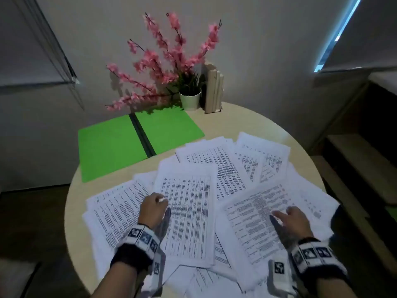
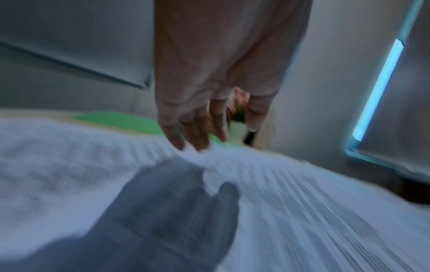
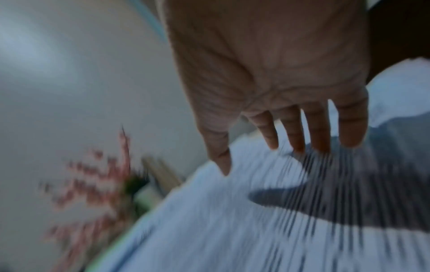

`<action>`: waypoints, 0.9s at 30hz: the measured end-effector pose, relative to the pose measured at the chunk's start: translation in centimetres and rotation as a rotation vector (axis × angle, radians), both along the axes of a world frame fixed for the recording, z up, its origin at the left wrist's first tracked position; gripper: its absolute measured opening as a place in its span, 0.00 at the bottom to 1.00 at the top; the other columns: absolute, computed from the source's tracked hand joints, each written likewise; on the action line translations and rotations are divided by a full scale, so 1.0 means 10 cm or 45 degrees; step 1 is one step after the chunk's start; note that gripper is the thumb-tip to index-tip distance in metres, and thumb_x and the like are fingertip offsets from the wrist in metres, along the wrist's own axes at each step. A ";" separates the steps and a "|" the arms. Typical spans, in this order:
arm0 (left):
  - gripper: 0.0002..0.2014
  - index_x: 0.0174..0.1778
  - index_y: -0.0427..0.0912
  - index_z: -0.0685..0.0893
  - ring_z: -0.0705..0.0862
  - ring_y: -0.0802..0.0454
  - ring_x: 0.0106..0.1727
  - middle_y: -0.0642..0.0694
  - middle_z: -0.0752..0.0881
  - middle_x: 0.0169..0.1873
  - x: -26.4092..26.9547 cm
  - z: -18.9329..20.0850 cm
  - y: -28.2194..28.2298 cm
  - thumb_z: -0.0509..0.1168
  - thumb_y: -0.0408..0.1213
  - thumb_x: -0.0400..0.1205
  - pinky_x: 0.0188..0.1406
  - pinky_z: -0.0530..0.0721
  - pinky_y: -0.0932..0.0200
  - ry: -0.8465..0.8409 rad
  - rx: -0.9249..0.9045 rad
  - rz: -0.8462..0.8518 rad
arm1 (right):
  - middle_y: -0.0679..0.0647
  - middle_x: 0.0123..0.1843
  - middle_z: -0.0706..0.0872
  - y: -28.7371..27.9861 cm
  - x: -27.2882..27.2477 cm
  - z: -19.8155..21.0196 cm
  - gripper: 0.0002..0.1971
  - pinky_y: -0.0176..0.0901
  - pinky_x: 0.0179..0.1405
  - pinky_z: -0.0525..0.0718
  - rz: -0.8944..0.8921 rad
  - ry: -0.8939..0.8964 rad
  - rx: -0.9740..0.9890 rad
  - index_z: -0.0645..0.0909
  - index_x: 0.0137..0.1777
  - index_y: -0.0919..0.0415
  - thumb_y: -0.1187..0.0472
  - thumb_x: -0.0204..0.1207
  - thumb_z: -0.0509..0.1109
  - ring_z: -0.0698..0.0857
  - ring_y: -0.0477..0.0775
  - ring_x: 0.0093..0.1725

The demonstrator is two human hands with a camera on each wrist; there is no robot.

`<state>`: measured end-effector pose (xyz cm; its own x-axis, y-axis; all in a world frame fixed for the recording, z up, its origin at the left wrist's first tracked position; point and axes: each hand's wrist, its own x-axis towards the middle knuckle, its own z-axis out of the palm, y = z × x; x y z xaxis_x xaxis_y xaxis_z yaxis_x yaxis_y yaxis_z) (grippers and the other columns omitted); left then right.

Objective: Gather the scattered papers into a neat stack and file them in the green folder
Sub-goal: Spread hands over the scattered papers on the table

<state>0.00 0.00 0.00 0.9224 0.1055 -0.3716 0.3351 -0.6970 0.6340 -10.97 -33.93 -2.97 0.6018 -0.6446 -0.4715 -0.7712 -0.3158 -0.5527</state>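
Several printed white papers (image 1: 193, 203) lie fanned and overlapping across the near half of a round beige table (image 1: 247, 123). The green folder (image 1: 137, 140) lies open and flat at the far left of the table, with a dark spine down its middle. My left hand (image 1: 153, 208) hovers palm down over the papers (image 2: 302, 202) left of centre, fingers (image 2: 197, 136) relaxed and pointing down at the sheets. My right hand (image 1: 289, 219) is spread over the right-hand sheets (image 3: 232, 220), fingers (image 3: 349, 128) straight and apart. Neither hand holds anything. Both wrist views are motion-blurred.
A white pot (image 1: 190, 101) of pink artificial blossoms (image 1: 169, 59) stands at the table's far edge, overhanging the folder. Pale upright books (image 1: 213, 91) stand beside it on the right. A wall lies behind, and dark steps (image 1: 361, 160) sit at the right.
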 end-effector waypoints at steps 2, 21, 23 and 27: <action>0.37 0.77 0.35 0.62 0.64 0.36 0.77 0.32 0.63 0.77 0.00 -0.11 -0.15 0.68 0.47 0.76 0.73 0.68 0.43 0.162 0.128 0.009 | 0.66 0.75 0.69 0.14 0.13 -0.01 0.45 0.61 0.70 0.69 0.233 0.193 -0.149 0.67 0.73 0.62 0.38 0.61 0.76 0.68 0.68 0.74; 0.13 0.36 0.33 0.79 0.74 0.44 0.34 0.40 0.73 0.24 -0.19 -0.52 0.18 0.59 0.37 0.83 0.35 0.70 0.58 -0.041 -0.260 0.520 | 0.58 0.30 0.74 0.15 1.13 0.03 0.13 0.41 0.29 0.73 0.439 -0.101 -0.251 0.68 0.29 0.59 0.65 0.76 0.60 0.76 0.56 0.31; 0.14 0.33 0.36 0.78 0.75 0.44 0.31 0.41 0.74 0.23 -0.27 -0.53 0.04 0.59 0.37 0.83 0.30 0.73 0.58 0.000 -0.277 0.480 | 0.59 0.34 0.78 0.36 1.15 -0.06 0.09 0.46 0.37 0.78 0.315 -0.247 0.170 0.72 0.32 0.58 0.59 0.73 0.61 0.79 0.56 0.35; 0.19 0.43 0.44 0.84 0.82 0.38 0.42 0.37 0.82 0.37 -0.39 -0.54 -0.21 0.54 0.53 0.81 0.43 0.85 0.47 0.085 -0.246 0.254 | 0.60 0.74 0.72 1.02 0.98 0.05 0.42 0.57 0.73 0.73 0.322 -0.176 0.862 0.55 0.79 0.65 0.50 0.73 0.72 0.76 0.59 0.72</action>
<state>-3.95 -2.11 -5.42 0.8633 0.2035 -0.4617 0.4989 -0.4815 0.7206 -1.16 -23.75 -2.44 0.7763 -0.0730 -0.6261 -0.6292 -0.0297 -0.7767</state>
